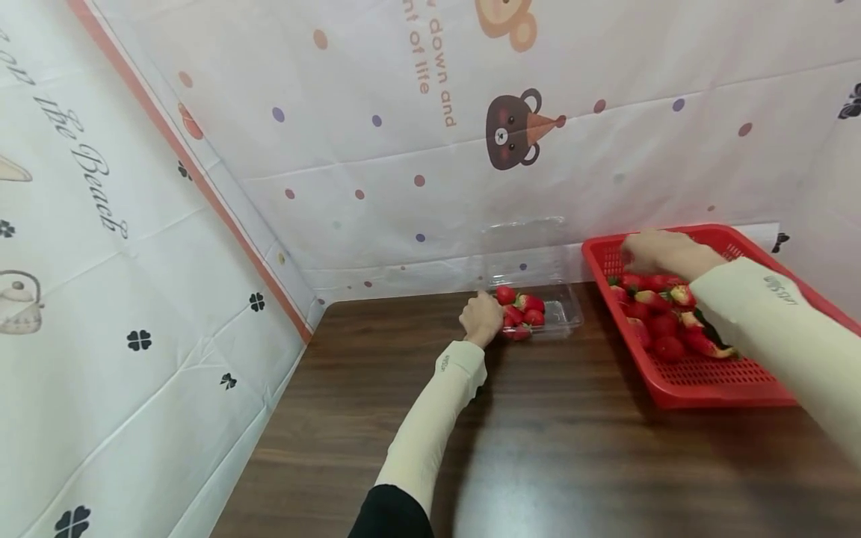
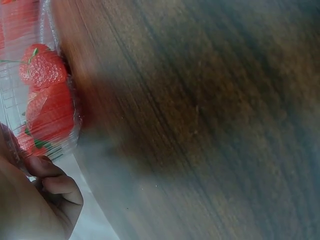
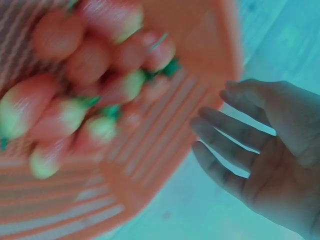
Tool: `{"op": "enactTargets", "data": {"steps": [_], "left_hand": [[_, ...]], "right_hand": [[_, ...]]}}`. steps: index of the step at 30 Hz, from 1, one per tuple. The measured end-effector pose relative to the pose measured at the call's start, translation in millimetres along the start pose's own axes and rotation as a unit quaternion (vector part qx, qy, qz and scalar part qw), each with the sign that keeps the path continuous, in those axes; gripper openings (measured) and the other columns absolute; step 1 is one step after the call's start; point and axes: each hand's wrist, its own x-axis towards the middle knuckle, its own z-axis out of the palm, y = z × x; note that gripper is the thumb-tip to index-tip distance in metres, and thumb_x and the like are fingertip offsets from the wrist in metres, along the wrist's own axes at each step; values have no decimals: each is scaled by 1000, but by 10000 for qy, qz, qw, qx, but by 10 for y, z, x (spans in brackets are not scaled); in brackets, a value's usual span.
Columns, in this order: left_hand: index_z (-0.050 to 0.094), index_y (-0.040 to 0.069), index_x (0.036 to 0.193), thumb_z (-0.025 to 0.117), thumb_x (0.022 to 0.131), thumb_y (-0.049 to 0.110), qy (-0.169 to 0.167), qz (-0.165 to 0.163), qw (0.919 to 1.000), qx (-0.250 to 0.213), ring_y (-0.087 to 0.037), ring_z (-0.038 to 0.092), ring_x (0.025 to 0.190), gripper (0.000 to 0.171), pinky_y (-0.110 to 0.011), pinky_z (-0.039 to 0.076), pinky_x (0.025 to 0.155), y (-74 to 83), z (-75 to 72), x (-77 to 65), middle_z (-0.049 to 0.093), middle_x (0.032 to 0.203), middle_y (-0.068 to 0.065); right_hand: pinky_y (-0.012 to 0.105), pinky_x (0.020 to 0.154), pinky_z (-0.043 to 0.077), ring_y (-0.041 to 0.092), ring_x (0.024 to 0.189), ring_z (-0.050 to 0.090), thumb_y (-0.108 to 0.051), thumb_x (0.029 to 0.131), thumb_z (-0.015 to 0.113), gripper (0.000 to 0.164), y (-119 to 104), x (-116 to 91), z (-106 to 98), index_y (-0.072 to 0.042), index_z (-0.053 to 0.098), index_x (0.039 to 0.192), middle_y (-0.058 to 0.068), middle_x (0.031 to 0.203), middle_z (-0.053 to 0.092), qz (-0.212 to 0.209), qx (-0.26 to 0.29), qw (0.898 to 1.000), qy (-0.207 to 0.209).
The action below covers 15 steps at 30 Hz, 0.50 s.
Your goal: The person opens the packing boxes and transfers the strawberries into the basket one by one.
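Observation:
My left hand (image 1: 481,320) grips the left edge of a clear plastic clamshell box (image 1: 563,312), fingers curled at its wall. Several red strawberries (image 1: 531,302) lie in the left part of the box, and its lid stands raised at the back. In the left wrist view, strawberries (image 2: 49,112) show through the ribbed wall beside my curled fingers (image 2: 62,187). My right hand (image 1: 662,252) is over the back left of a red plastic basket (image 1: 673,392). In the right wrist view its fingers (image 3: 227,125) are spread near the basket rim, holding nothing.
More strawberries (image 1: 662,325) are heaped in the left part of the basket, some with pale tops and green leaves. A dark wood-grain table (image 1: 377,396) lies under everything. A printed white sheet (image 1: 377,187) hangs close behind the box and basket.

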Motion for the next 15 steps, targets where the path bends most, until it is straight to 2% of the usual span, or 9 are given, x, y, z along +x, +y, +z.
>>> {"op": "enactTargets", "data": {"steps": [3, 6, 11, 13, 15], "left_hand": [[66, 8, 109, 61, 99, 36, -8, -18, 10000, 21, -31, 73, 98, 30, -46, 56, 84, -20, 12, 26, 76, 107, -14], [65, 8, 111, 64, 98, 37, 4, -2, 9999, 118, -31, 74, 98, 32, -46, 57, 84, -30, 24, 50, 76, 107, -13], [66, 8, 113, 57, 102, 36, 55, 102, 9997, 199, -30, 74, 97, 31, -46, 57, 83, -13, 19, 34, 76, 107, -12], [67, 8, 111, 55, 103, 34, 82, 88, 9997, 190, -30, 74, 95, 30, -45, 57, 81, -8, 20, 10, 76, 105, -12], [68, 8, 108, 54, 103, 34, 92, 48, 9998, 184, -30, 74, 94, 29, -45, 57, 80, -14, 42, -16, 76, 103, -12]], "right_hand": [[49, 70, 56, 27, 78, 61, -10, 88, 71, 22, -314, 179, 2, 0, 71, 107, 15, 92, 71, -157, -156, 9993, 286], [46, 70, 56, 27, 79, 63, -10, 90, 67, 18, -609, 350, 58, -1, 72, 105, 15, 93, 71, -454, -146, 9987, 203], [46, 81, 58, 31, 91, 69, -8, 92, 67, 20, -961, 588, 292, 5, 69, 107, 20, 101, 72, -984, 138, 9942, -406], [46, 85, 58, 33, 93, 69, -6, 92, 65, 22, -1059, 679, 438, 7, 67, 110, 21, 102, 71, -1019, 185, 9923, -675], [48, 92, 56, 36, 101, 67, -5, 92, 63, 29, -1137, 751, 594, 9, 62, 118, 24, 110, 68, -858, 164, 9924, -868]]}}
